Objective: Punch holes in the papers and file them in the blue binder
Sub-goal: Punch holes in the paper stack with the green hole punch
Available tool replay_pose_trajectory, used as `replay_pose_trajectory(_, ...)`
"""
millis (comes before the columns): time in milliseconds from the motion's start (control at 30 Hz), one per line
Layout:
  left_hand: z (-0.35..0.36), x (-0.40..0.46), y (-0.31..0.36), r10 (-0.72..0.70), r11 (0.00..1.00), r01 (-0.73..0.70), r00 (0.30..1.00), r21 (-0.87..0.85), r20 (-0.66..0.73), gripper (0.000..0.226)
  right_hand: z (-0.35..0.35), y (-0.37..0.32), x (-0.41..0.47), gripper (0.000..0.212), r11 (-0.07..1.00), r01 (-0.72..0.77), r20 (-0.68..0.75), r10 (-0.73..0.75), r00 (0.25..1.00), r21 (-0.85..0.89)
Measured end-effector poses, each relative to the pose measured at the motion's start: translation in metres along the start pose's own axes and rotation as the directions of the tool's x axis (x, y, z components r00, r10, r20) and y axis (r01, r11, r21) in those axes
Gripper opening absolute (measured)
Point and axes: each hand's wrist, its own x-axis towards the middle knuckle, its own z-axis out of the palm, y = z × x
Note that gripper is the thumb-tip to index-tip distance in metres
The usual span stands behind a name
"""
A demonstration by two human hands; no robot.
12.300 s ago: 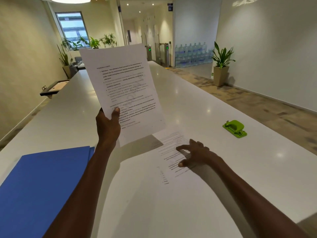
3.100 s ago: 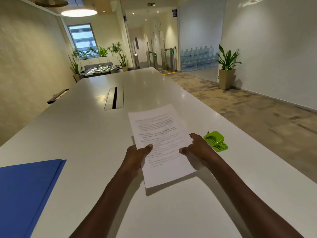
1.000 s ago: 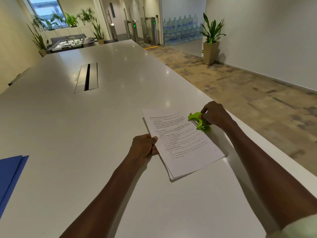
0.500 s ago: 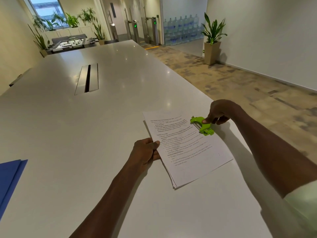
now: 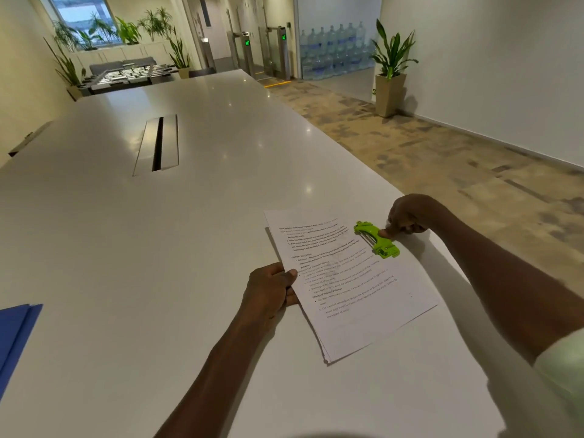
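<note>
Two hands work: left [image 5: 271,290] pinches one paper stack [image 5: 350,286], right [image 5: 406,216] grips one green punch [image 5: 376,239].

Both my bare forearms reach forward from the bottom of the view. My left arm runs up from the lower middle, wrist straight, back of the hand facing up. My left hand [image 5: 272,290] has its fingers curled under and its thumb laid flat on top, pinching the near left edge of the papers [image 5: 350,279]. My right arm comes in from the lower right, a pale sleeve [image 5: 565,365] showing near the elbow. My right hand [image 5: 406,216] is bent down at the wrist, fingers curled into a loose fist, thumb tip pressing on the green hole punch [image 5: 376,239].
</note>
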Motion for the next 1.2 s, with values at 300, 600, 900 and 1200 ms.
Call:
replay_pose_trajectory(300,-0.001,-0.001,0.002,-0.001,1.0,0.001,1.0,-0.014,0.005,0.018,-0.008,-0.01,-0.025,0.036,0.97,0.208,-0.093,-0.198,0.976,0.126)
replay_pose_trajectory(600,0.001,-0.006,0.008,-0.023,1.0,0.022,1.0,-0.018,-0.012,0.016,-0.001,-0.007,-0.049,0.018,0.924,0.27,-0.138,-0.24,0.961,0.27)
replay_pose_trajectory(900,-0.001,-0.014,0.008,-0.024,0.999,0.022,0.997,-0.031,-0.071,0.017,0.007,-0.009,-0.054,0.03,0.911,0.265,-0.201,-0.208,0.957,0.317)
replay_pose_trajectory(1200,-0.026,-0.025,0.012,-0.003,1.0,-0.002,0.991,-0.031,-0.137,0.014,0.012,-0.005,-0.06,0.032,0.9,0.286,-0.246,-0.211,0.946,0.328)
